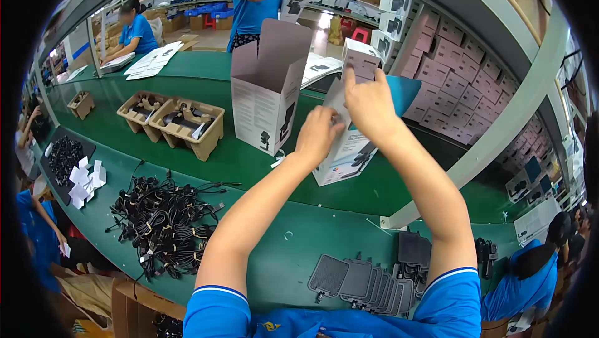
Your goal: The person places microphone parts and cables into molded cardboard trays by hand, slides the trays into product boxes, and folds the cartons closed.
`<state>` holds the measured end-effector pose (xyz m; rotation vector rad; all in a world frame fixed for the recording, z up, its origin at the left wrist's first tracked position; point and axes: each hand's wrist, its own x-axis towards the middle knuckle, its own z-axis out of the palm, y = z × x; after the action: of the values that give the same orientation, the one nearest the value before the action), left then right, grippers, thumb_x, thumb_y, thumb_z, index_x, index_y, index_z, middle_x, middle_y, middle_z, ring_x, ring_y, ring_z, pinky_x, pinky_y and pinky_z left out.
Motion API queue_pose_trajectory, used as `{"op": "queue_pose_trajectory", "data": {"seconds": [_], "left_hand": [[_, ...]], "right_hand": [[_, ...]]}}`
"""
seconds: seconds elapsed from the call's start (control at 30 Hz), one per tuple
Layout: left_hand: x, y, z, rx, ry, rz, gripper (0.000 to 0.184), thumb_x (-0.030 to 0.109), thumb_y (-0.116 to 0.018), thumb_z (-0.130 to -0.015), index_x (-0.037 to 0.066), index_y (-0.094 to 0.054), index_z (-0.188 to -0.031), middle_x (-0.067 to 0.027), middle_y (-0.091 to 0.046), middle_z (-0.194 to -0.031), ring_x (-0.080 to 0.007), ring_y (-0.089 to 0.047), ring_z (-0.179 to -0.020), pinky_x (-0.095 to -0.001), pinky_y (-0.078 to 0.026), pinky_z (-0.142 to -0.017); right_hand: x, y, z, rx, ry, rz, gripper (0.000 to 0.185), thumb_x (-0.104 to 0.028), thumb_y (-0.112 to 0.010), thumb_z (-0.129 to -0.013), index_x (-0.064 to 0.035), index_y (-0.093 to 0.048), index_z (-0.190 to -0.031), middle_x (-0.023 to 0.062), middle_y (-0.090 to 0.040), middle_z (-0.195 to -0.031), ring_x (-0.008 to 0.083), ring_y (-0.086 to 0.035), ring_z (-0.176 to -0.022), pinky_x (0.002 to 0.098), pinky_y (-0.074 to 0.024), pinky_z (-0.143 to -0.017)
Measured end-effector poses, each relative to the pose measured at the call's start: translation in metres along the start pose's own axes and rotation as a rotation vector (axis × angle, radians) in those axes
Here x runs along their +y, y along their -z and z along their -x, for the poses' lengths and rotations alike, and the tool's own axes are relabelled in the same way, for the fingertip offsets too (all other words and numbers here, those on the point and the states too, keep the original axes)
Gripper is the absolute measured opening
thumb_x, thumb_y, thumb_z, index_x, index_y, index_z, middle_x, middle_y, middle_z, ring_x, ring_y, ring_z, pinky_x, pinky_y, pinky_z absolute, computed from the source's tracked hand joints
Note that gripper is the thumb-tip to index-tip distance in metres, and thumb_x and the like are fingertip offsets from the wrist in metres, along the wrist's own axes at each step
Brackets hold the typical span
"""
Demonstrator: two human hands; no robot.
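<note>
A printed white carton [345,162] stands in front of me on the green bench, its teal flap [402,93] folded outward at the right. My left hand [318,131] is closed on the carton's left upper edge, with the fingers curled over it. At the carton's top is my right hand [371,102], seen from the back, with two fingers stretched apart and the others partly hidden. To the left, a second printed carton [265,104] stands upright with its flaps raised. Beside it sit moulded pulp trays [198,144] holding dark parts.
Bundled black cables [165,226] are heaped at the left, near white paper slips [86,182] and small black parts [65,158]. Flat dark panels [368,285] lie close to my body. A metal post [493,138] rises at the right. Co-workers [256,1] are nearby.
</note>
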<state>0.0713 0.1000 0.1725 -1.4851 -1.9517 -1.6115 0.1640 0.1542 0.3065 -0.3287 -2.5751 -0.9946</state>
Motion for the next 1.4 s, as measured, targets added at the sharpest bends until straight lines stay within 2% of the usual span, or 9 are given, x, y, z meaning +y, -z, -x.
{"op": "queue_pose_trajectory", "data": {"seconds": [0.17, 0.23, 0.37, 0.47, 0.77, 1.07, 1.2, 1.3, 1.4], "left_hand": [[0.007, -0.001, -0.005, -0.08, 0.087, 0.207, 0.02, 0.013, -0.06, -0.083, -0.002, -0.054, -0.094, -0.0181, -0.059, -0.092, -0.0345, -0.058, -0.086, -0.041, -0.045, -0.076], [0.006, 0.002, -0.007, -0.114, 0.139, 0.224, 0.017, 0.012, -0.059, -0.085, -0.003, -0.054, -0.093, -0.0179, -0.061, -0.087, -0.0303, -0.06, -0.078, -0.0376, -0.047, -0.071], [0.011, 0.007, -0.004, -0.092, 0.018, 0.118, 0.015, 0.01, -0.056, -0.086, -0.003, -0.055, -0.093, -0.0208, -0.062, -0.09, -0.0371, -0.059, -0.086, -0.041, -0.046, -0.073], [0.016, 0.003, -0.005, -0.13, -0.032, 0.053, 0.015, 0.01, -0.055, -0.086, -0.003, -0.054, -0.093, -0.0221, -0.062, -0.091, -0.0393, -0.058, -0.088, -0.0426, -0.046, -0.073], [0.035, -0.032, 0.001, 0.089, -0.166, -0.144, 0.008, 0.01, -0.052, -0.083, 0.002, -0.052, -0.082, -0.0166, -0.059, -0.075, -0.0357, -0.059, -0.07, -0.0462, -0.046, -0.062], [0.05, -0.036, -0.005, 0.099, 0.155, 0.011, 0.009, 0.011, -0.054, -0.078, 0.004, -0.058, -0.082, -0.0161, -0.062, -0.072, -0.0359, -0.061, -0.069, -0.0431, -0.046, -0.063], [0.011, -0.03, -0.01, 0.146, 0.264, -0.077, 0.012, 0.014, -0.052, -0.078, 0.003, -0.057, -0.078, -0.0192, -0.062, -0.073, -0.0404, -0.06, -0.071, -0.0483, -0.047, -0.065], [-0.04, -0.02, -0.002, 0.154, 0.336, -0.196, 0.014, 0.016, -0.052, -0.076, 0.004, -0.058, -0.08, -0.0181, -0.062, -0.072, -0.0387, -0.06, -0.07, -0.0445, -0.047, -0.064], [-0.093, -0.006, 0.025, 0.134, 0.452, -0.388, 0.016, 0.018, -0.053, -0.075, 0.003, -0.058, -0.077, -0.0202, -0.063, -0.073, -0.0403, -0.06, -0.074, -0.0479, -0.047, -0.067]], "right_hand": [[0.007, 0.002, -0.029, -0.192, 0.051, -0.061, 0.017, -0.02, -0.071, -0.068, -0.0053, -0.067, -0.076, 0.0129, -0.067, -0.073, 0.0272, -0.066, -0.075, 0.0397, -0.0407, -0.082], [0.007, 0.0, -0.033, -0.216, 0.047, -0.094, 0.012, -0.015, -0.068, -0.067, -0.0047, -0.067, -0.074, 0.0134, -0.067, -0.074, 0.0279, -0.066, -0.075, 0.039, -0.0413, -0.082], [0.005, 0.013, -0.042, -0.384, 0.002, -0.137, 0.018, -0.006, -0.058, -0.066, -0.0062, -0.07, -0.08, 0.0135, -0.069, -0.085, 0.0257, -0.066, -0.084, 0.0387, -0.0406, -0.082], [0.013, 0.01, -0.041, -0.448, 0.013, -0.174, 0.019, -0.005, -0.058, -0.066, -0.0048, -0.069, -0.08, 0.0145, -0.069, -0.081, 0.0255, -0.066, -0.081, 0.0372, -0.0408, -0.081], [0.026, 0.003, -0.024, -0.318, 0.011, -0.261, 0.017, -0.006, -0.06, -0.064, -0.0023, -0.066, -0.079, 0.0171, -0.066, -0.076, 0.0314, -0.064, -0.076, 0.0385, -0.0427, -0.084], [0.036, 0.0, -0.012, -0.271, -0.022, -0.243, 0.015, -0.008, -0.061, -0.067, -0.0026, -0.068, -0.08, 0.0164, -0.066, -0.073, 0.0314, -0.063, -0.076, 0.0374, -0.0427, -0.083], [0.033, 0.005, -0.007, -0.28, 0.011, -0.247, 0.013, -0.003, -0.058, -0.064, -0.0023, -0.066, -0.074, 0.0168, -0.066, -0.072, 0.0316, -0.063, -0.072, 0.0331, -0.0425, -0.081], [0.033, 0.006, -0.003, -0.324, 0.01, -0.185, 0.015, -0.007, -0.057, -0.071, -0.0048, -0.069, -0.08, 0.0141, -0.069, -0.082, 0.027, -0.066, -0.082, 0.0409, -0.0342, -0.097], [0.035, 0.003, 0.005, -0.25, 0.011, -0.067, 0.01, -0.003, -0.06, -0.063, -0.0034, -0.065, -0.071, 0.0144, -0.066, -0.07, 0.0272, -0.064, -0.065, 0.0414, -0.0366, -0.094]]}}
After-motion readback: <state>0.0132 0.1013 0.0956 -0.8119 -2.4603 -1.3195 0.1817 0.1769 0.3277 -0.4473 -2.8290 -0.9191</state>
